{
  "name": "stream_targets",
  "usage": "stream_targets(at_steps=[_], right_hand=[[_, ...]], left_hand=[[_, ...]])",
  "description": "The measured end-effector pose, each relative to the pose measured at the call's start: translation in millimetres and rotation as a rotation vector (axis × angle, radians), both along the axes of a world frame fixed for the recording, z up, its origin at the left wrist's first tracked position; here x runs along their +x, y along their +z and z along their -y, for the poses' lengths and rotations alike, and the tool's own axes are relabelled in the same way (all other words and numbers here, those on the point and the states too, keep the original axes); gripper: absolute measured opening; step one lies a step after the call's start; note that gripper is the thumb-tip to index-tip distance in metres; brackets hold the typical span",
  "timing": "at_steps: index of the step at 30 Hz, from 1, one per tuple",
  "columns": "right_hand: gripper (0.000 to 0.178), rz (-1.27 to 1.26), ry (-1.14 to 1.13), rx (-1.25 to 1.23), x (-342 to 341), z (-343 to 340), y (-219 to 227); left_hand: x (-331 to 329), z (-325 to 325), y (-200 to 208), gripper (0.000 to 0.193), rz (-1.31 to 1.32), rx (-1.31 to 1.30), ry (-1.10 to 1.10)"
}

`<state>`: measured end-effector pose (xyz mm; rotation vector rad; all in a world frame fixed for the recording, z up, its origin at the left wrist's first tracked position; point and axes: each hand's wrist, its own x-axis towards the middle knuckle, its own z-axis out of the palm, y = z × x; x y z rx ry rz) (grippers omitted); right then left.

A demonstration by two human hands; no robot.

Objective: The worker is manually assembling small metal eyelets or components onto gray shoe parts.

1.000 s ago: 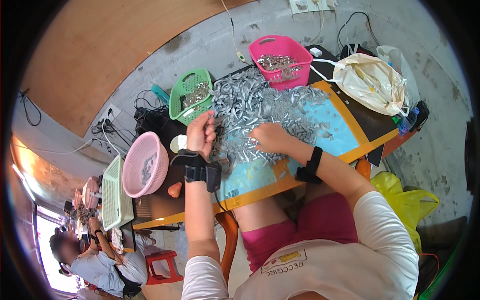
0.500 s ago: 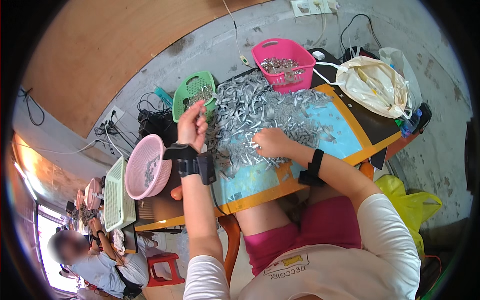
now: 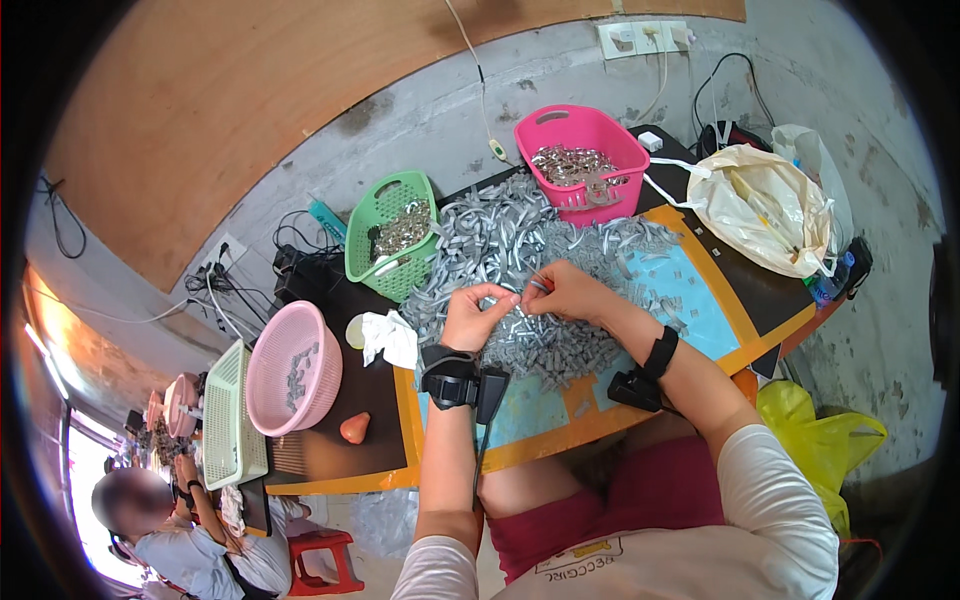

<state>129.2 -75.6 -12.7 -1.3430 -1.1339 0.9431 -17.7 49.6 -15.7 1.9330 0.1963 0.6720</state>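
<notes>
My left hand (image 3: 478,316) and my right hand (image 3: 572,294) meet over the heap, with thumbs and forefingers pinched together and fingertips almost touching. A small grey strip (image 3: 541,284) shows at the fingers of my right hand. Whatever my left fingertips pinch is too small to make out. Beneath both hands spreads a big heap of short grey strips (image 3: 500,222), lying on a blue sheet (image 3: 715,300) edged with orange tape. Past the heap stand a green basket (image 3: 362,225) and a pink basket (image 3: 556,122), each with shiny metal pieces inside.
At left are a pale pink basket (image 3: 325,395) with a few grey pieces, a light green basket (image 3: 218,420), a white cloth (image 3: 390,338) and a reddish object (image 3: 354,428). A cream bag (image 3: 735,220) lies at right. Another person (image 3: 190,550) sits far left.
My left hand has moved from beside the green basket, right and nearer, to meet my right hand. My right hand has lifted slightly off the heap. The view has shifted a little.
</notes>
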Motion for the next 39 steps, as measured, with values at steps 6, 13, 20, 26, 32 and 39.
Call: stream_targets(at_steps=[6,13,20,26,32,39], right_hand=[[0.017,-0.384,0.14,-0.093,4,8,7],[0.021,-0.533,0.175,-0.09,-5,12,7],[0.02,-0.425,0.118,-0.039,-13,10,2],[0.021,0.21,-0.109,0.223,-10,7,-7],[0.018,-0.568,0.206,-0.082,-5,17,8],[0.019,-0.742,0.327,-0.095,-16,17,9]], left_hand=[[6,21,9,0.008,0.007,-0.336,0.071],[3,28,4,0.008,0.075,-0.583,-0.012],[-4,25,0,0.007,0.077,-0.505,-0.005],[2,34,6,0.003,0.121,-0.168,-0.022],[2,35,2,0.009,0.189,-0.459,0.05],[5,41,1,0.015,0.297,-0.454,0.08]])
